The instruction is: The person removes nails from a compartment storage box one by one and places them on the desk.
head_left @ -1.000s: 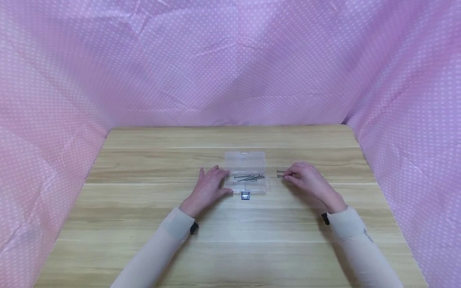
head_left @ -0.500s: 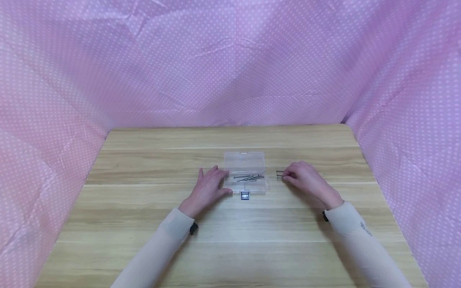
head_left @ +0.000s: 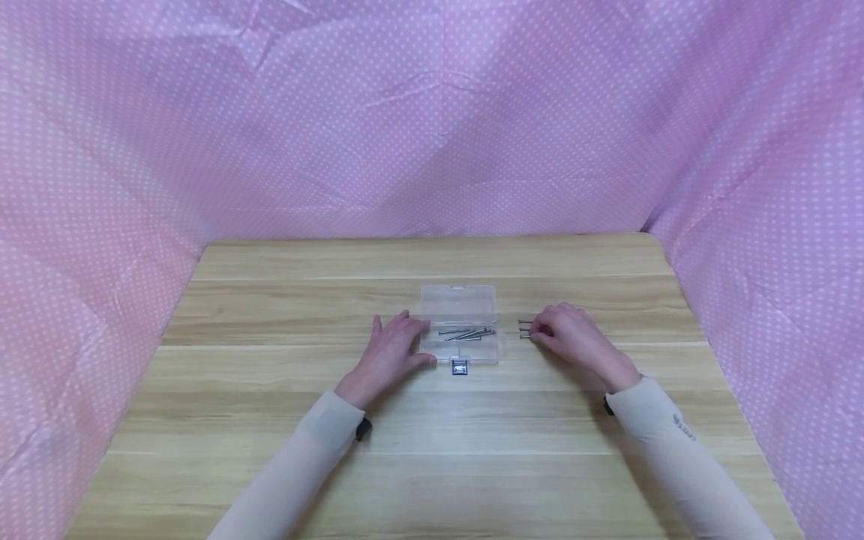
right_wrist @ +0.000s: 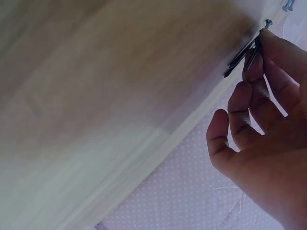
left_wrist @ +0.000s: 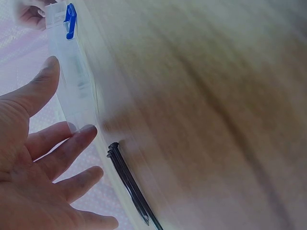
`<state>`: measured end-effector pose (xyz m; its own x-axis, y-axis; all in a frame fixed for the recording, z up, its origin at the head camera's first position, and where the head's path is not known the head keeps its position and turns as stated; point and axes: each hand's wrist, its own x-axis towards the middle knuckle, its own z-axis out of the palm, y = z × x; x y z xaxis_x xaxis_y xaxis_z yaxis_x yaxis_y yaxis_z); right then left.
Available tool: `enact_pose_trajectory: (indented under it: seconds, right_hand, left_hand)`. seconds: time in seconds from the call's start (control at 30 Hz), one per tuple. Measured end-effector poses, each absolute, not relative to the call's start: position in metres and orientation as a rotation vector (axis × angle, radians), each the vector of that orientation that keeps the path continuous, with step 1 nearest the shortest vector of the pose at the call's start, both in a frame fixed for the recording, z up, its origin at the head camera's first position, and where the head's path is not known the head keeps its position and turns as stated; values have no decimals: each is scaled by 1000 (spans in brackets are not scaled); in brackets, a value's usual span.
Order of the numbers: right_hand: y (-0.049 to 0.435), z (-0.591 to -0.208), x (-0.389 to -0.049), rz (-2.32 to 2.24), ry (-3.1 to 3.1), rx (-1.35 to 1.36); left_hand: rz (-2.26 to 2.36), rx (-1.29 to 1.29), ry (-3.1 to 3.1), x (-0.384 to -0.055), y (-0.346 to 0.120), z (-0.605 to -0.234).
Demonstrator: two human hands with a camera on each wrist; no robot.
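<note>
A clear plastic box (head_left: 459,304) with a blue latch (head_left: 460,367) stands with its lid raised on the table, holding several metal nails (head_left: 466,334). My left hand (head_left: 388,351) rests at the box's left end, thumb and fingers spread and touching it. To the right of the box, my right hand (head_left: 574,337) pinches a nail (right_wrist: 268,23) between thumb and forefinger. Other nails (right_wrist: 240,56) lie alongside, and three heads stick out left of the fingers in the head view. In the left wrist view, more nails (left_wrist: 129,184) lie on the table near the left fingers.
The wood-grain table (head_left: 432,465) carries everything. Pink dotted cloth (head_left: 432,150) hangs behind it and along both sides. A black wrist strap (head_left: 364,428) shows under the left sleeve.
The nail in my right fingers has shifted slightly nearer to me, so three nail heads now show apart where two showed before. My left hand and the box stay put.
</note>
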<state>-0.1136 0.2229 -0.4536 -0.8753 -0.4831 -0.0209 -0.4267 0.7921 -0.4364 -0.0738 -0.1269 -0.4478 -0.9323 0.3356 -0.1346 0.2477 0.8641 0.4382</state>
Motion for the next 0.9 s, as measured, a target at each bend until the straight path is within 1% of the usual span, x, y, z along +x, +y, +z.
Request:
enact_pose_trajectory:
  seconds: [0.57, 0.9]
  right_hand:
    - [222, -452, -110, -636, 2859, -709]
    - [205, -442, -102, -873, 2933, -866]
  left_hand:
    - [630, 440, 2836, -73, -127, -447]
    - [652, 434, 2835, -73, -127, -448]
